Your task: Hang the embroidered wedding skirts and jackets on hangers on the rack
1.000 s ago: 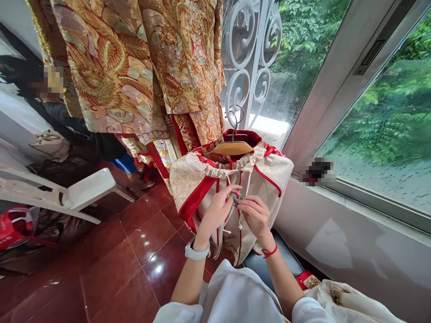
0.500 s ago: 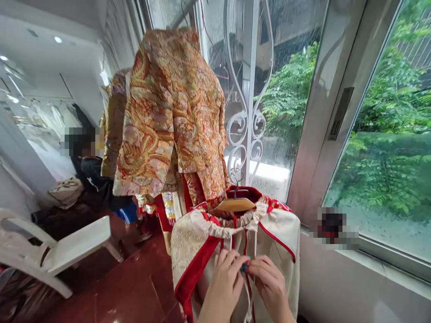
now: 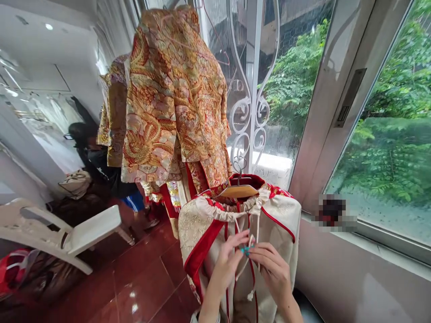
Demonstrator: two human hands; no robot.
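Observation:
In front of me hangs a cream garment (image 3: pixel 242 287) with red trim and a gathered waistband, inside out by the look of its seams. It is on a wooden hanger (image 3: pixel 239 191) with a metal hook. White drawstrings (image 3: pixel 258 229) come out of the waistband. My left hand (image 3: pixel 225 258) pinches the drawstring with thumb and finger, its other fingers raised. Opposite it, my right hand (image 3: pixel 271 264) pinches the same cord, the fingertips of both hands meeting. A small loop of cord stands up between them. One knotted cord end (image 3: pixel 249 296) dangles below.
Gold and red embroidered jackets (image 3: pixel 175 98) hang behind the garment. A barred window (image 3: pixel 254 89) is beyond, with a sill on the right. At left stand a white chair (image 3: pixel 94 229) and a person in dark clothes (image 3: pixel 101 170); a bag (image 3: pixel 76 184) lies near them.
The view has shifted slightly. My left fingers have lifted and spread a little, and a cord loop now shows between my hands. The person at left has an arm raised in both frames.

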